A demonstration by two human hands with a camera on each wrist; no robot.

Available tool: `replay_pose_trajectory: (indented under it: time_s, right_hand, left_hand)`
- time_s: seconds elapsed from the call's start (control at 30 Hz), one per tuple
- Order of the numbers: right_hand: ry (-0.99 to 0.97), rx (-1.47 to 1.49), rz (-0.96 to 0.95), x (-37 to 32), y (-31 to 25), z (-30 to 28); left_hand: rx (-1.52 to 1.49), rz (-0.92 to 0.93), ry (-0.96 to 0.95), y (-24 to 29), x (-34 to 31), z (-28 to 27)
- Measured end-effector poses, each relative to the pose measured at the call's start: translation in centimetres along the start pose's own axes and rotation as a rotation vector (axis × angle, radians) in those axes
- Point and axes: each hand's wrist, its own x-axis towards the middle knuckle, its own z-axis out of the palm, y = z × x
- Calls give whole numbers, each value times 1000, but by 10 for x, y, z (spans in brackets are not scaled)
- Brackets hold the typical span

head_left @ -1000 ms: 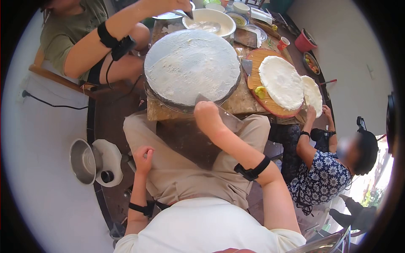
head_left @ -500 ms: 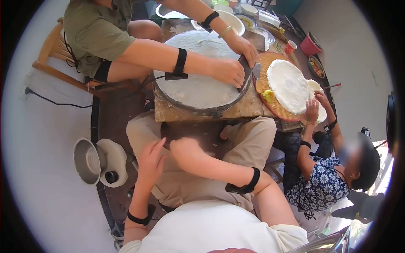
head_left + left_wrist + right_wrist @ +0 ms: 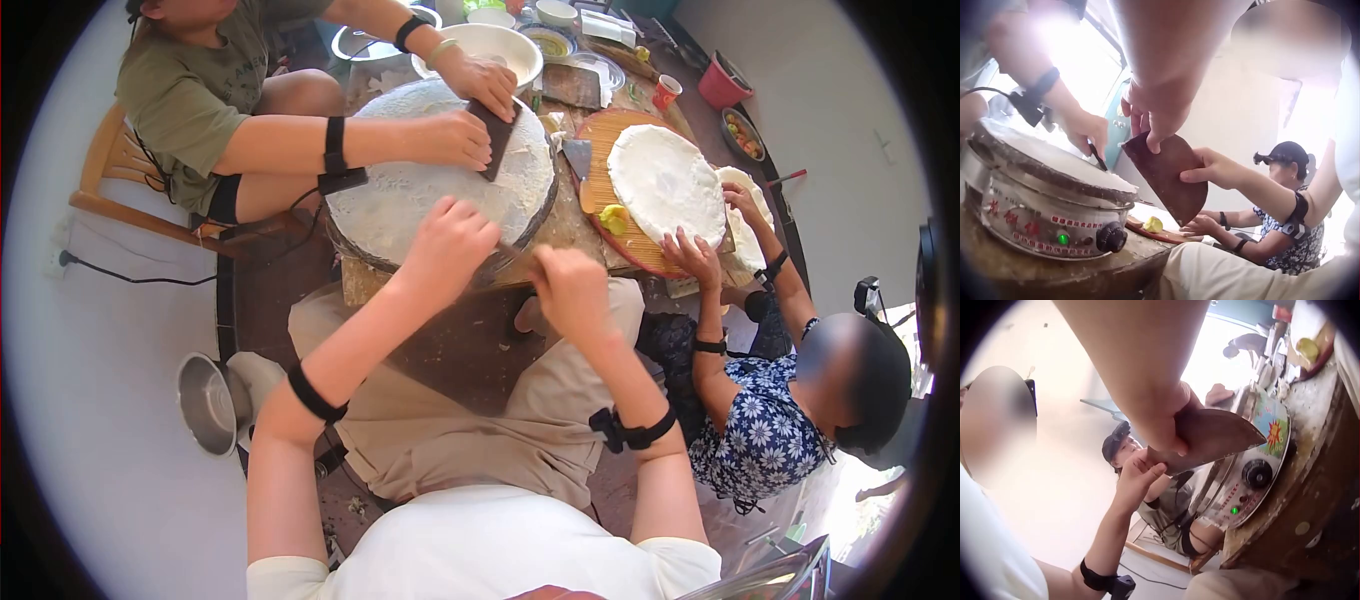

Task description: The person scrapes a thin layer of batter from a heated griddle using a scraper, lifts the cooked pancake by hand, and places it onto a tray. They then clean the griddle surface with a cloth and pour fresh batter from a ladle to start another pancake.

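My left hand (image 3: 450,245) and right hand (image 3: 575,290) both grip a dark half-moon scraper (image 3: 1172,178), just off the near edge of a round griddle (image 3: 400,205). In the left wrist view the scraper is tilted, my left fingers over its upper edge and my right thumb flat on its face. The head view shows it nearly edge-on, mostly hidden between the hands. Pale batter coats the griddle. Across it, another person's hands (image 3: 460,140) press a second dark scraper (image 3: 497,140) on the batter.
A round wooden board (image 3: 590,150) to the right carries a large white flatbread (image 3: 665,180), a spatula (image 3: 578,165) and a yellow-green piece. Another person at the right touches the flatbreads. A white bowl (image 3: 530,60) stands behind the griddle. A metal basin (image 3: 205,400) is at lower left.
My right hand drew the scraper back from the griddle to my lap; my left hand joined it, and both rose toward the griddle. The person opposite swapped a ladle for a scraper, now moved across the batter.
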Motion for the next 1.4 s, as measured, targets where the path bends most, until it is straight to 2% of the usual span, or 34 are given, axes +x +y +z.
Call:
replay_pose_trajectory:
  time_s: [0.1, 0.13, 0.17, 0.23, 0.37, 0.47, 0.57, 0.7, 0.93, 1.23, 1.27, 1.4]
  right_hand:
    - [79, -145, -36, 37, 35, -7]
    - [89, -184, -36, 52, 51, -4]
    - [70, -206, -30, 79, 93, -4]
    - [58, -248, -62, 103, 122, 3]
    - [-16, -370, -90, 127, 154, 20]
    - [-131, -338, -98, 129, 163, 17]
    - [-238, -271, -150, 123, 157, -8]
    - [-381, -133, -112, 109, 149, -29]
    - [-196, -429, -256, 74, 108, -12]
    - [-342, -354, -244, 51, 85, -14]
    - [-286, -355, -295, 47, 83, -12]
    - [-299, -300, -275, 36, 64, -9]
  left_hand:
    - [84, 70, 21, -19, 58, 28]
    - [86, 70, 39, -30, 75, 42]
    - [73, 52, 33, -44, 114, 67]
    - [83, 5, -27, -56, 137, 81]
    - [89, -26, -140, -66, 155, 97]
    - [17, -57, -173, -66, 157, 107]
    - [20, -31, -231, -58, 152, 106]
    - [-62, 9, -317, -49, 150, 93]
    - [-131, 47, -256, -38, 107, 83]
    - [-161, 53, -155, -18, 70, 70]
    - [-177, 51, -144, -17, 64, 69]
    - [-250, 63, -136, -15, 46, 63]
